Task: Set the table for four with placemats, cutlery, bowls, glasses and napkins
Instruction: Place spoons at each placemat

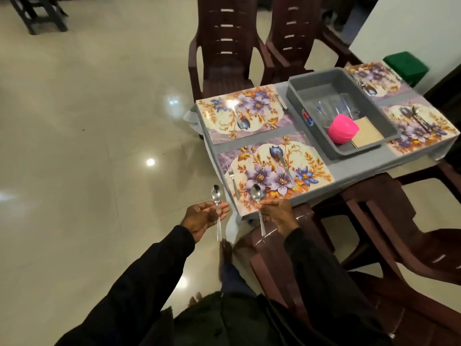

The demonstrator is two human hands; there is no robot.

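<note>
My left hand (203,217) holds a steel spoon (216,196) upright, left of the table's corner. My right hand (278,213) grips a second spoon (256,192) whose bowl lies over the near edge of the nearest floral placemat (309,174). That mat carries a fork (233,179) on its left and a knife (285,166) near the middle. Three more floral placemats (252,101) lie on the grey-covered table, each with cutlery. A grey tub (321,78) in the table's middle holds glasses (335,108), pink bowls (343,129) and brown napkins (366,136).
Dark brown plastic chairs stand around the table: two at the far side (222,46), others at the near right (399,233). One chair seat (272,248) is right under my right hand. A green box (406,64) sits past the table. Shiny tiled floor spreads to the left.
</note>
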